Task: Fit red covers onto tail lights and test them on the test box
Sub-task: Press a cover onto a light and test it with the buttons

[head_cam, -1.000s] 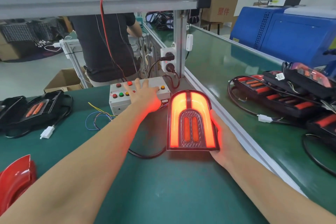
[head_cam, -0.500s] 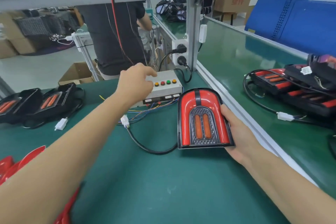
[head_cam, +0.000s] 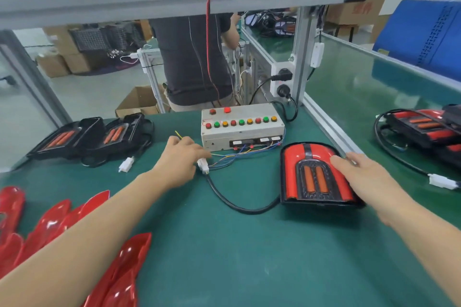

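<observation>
Resting my right hand (head_cam: 366, 177) on the right side of the covered tail light (head_cam: 315, 174), I keep my fingers fairly straight and close together, thumb lying across its red cover. The light lies flat on the green table (head_cam: 249, 257), unlit, under my palm. My left hand (head_cam: 180, 159) reaches to the white plug (head_cam: 203, 166) just ahead of my fingertips; the fingers curl toward it, though I cannot tell whether they truly pinch it. A black cable (head_cam: 237, 204) runs from that plug back to the light. The test box (head_cam: 242, 127) sits just beyond my left fingers. Loose red covers (head_cam: 74, 227) lie under my left forearm.
</observation>
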A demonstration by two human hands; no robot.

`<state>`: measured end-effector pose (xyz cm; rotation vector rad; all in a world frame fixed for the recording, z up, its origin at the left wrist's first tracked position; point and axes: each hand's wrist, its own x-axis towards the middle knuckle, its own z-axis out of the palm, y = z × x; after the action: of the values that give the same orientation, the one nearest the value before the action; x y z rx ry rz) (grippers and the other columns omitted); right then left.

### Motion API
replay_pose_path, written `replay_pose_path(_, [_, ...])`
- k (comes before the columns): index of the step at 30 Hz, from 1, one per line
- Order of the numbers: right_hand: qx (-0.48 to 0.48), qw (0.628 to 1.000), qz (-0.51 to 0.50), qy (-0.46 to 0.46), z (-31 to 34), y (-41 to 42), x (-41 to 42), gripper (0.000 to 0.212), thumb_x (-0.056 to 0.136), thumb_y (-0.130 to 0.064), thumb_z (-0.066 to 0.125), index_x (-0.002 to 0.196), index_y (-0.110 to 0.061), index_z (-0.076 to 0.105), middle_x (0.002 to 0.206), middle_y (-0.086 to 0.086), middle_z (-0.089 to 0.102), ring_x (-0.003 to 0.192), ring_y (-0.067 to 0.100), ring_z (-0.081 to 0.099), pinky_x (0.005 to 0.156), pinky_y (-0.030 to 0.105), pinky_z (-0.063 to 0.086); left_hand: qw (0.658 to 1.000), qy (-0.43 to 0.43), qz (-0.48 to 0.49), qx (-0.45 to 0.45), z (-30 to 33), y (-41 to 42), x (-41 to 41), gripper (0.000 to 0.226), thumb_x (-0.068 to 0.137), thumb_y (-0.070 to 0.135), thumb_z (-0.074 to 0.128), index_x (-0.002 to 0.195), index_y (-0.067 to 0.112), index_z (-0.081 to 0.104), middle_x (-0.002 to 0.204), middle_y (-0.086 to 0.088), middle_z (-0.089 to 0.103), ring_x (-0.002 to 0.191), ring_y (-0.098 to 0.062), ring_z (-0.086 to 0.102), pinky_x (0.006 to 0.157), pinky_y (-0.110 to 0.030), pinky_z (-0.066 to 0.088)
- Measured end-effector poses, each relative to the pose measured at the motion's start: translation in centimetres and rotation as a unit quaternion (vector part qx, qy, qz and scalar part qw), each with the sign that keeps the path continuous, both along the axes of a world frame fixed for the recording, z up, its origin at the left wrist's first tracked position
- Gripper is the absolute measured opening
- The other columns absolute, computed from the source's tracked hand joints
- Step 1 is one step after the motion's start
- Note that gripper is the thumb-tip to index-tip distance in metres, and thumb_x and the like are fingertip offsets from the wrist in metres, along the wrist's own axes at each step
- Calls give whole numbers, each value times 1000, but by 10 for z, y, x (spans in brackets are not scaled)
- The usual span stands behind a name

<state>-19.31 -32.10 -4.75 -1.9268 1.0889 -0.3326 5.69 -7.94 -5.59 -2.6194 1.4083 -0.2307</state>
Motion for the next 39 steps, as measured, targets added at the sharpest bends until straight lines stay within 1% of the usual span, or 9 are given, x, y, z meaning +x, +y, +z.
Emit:
replay_pose_path(4, [-295, 954, 48, 21, 18, 28, 1, 51, 91, -36, 57, 136, -13, 49, 135, 13, 52, 122, 32, 47, 99, 43, 36, 997, -32, -33, -69, 7, 2, -3, 44, 78, 6, 56, 112, 32, 66, 101, 12, 63, 110, -17, 44, 87, -33, 19])
replay_pose_path(7, [-327, 928, 167, -68, 30, 73, 12, 38, 89, -34, 60, 121, -14, 63, 121, 9, 65, 111, 30, 56, 97, 44, 41, 977, -11, -95, -193, 20, 9, -12, 31, 67, 7, 76, 93, 23, 74, 86, 10, 68, 99, -22, 54, 82, -30, 17])
replay_pose_path(12, [-277, 904, 323, 40, 18, 140, 59, 44, 93, -54, 47, 116, -18, 57, 111, -1, 64, 107, 25, 56, 87, 38, 40, 958, 19, -168, -233, 34, 17, -34, 23, 70, 26, 71, 92, 27, 75, 85, 14, 66, 91, -9, 43, 79, -28, 18])
replay_pose_path(17, [-181, 938, 294, 1, 11, 154, 84, 34, 97, -41, 47, 72, -19, 41, 68, -4, 47, 79, 26, 45, 64, 34, 29, 962, 49, -181, -200, 43, 26, -37, 19, 77, 29, 75, 95, 31, 75, 89, 15, 65, 93, -12, 48, 87, -33, 20])
replay_pose_path(21, [-174, 943, 284, -4, 9, 156, 81, 30, 96, -38, 47, 75, -18, 50, 87, 8, 68, 86, 32, 57, 64, 35, 34, 970, 105, -153, -159, 44, 29, -35, 13, 81, 35, 72, 93, 36, 72, 92, 25, 62, 101, -3, 47, 97, -32, 16])
replay_pose_path(26, [-170, 942, 290, 20, 6, 154, 75, 35, 98, -37, 46, 68, -20, 39, 79, 4, 52, 77, 29, 46, 64, 34, 30, 955, 243, -137, -98, 46, 28, -27, 21, 84, 32, 70, 96, 47, 64, 93, 28, 59, 105, 8, 43, 100, -20, 9])
replay_pose_path(30, [-197, 941, 276, 6, 13, 154, 66, 34, 98, -37, 44, 71, -16, 43, 79, 5, 52, 79, 33, 47, 63, 36, 29, 994, 70, -83, 7, 43, 33, -9, 20, 92, 33, 57, 108, 43, 63, 106, 25, 55, 120, 3, 37, 107, -31, 2])
replay_pose_path(35, [-189, 957, 157, -154, 44, 113, 40, 37, 97, -40, 45, 71, -15, 50, 73, 4, 64, 69, 27, 55, 63, 38, 42, 995, 93, -20, 8, 30, 47, 2, 48, 86, 24, 62, 130, 39, 50, 136, 26, 40, 135, -3, 24, 111, -39, -2])
replay_pose_path(39, [-198, 976, 8, -95, 44, 43, 18, 42, 93, -39, 49, 61, -13, 42, 61, 1, 48, 63, 24, 45, 55, 31, 33, 997, 30, -56, -37, 23, 22, -22, 57, 86, 25, 61, 138, 38, 42, 146, 19, 31, 140, -7, 18, 112, -37, -3])
